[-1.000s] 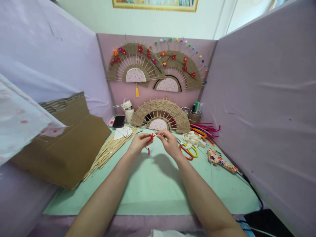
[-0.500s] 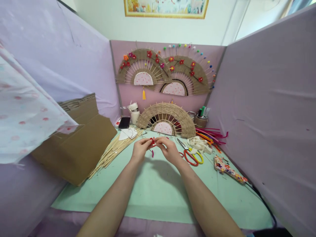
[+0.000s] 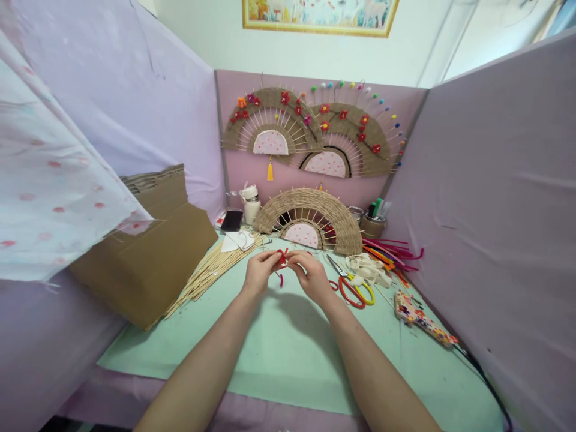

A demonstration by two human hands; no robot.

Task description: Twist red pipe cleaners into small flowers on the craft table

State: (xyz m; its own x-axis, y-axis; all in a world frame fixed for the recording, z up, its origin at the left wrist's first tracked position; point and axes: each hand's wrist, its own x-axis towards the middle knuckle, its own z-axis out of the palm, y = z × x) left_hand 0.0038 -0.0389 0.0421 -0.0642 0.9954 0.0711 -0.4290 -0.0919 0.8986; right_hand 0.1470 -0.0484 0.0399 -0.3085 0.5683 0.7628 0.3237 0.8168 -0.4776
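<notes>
Above the middle of the table, my left hand (image 3: 260, 273) pinches a small piece of bent red pipe cleaner (image 3: 282, 257) between thumb and fingers. My right hand (image 3: 311, 277) grips the same piece from the other side, fingertips close to those of the left. Its exact shape is partly hidden by the fingers. A short magenta pipe cleaner bit (image 3: 281, 280) shows just below the hands. Directly behind them stands a woven half-round fan (image 3: 315, 201) with a pink dotted centre.
Red-handled scissors (image 3: 351, 292) and a yellow-handled pair lie right of my hands, near pipe cleaners (image 3: 398, 252) and pale fabric strips (image 3: 369, 268). A patterned glue gun (image 3: 423, 318) rests further right. Thin sticks (image 3: 209, 270) and cardboard (image 3: 148, 258) are at left. Decorated fans (image 3: 279, 108) hang behind.
The whole view has shifted, so the background sits further right in the picture. Both hands keep their grip on the red pipe cleaner, with only slight finger movement.
</notes>
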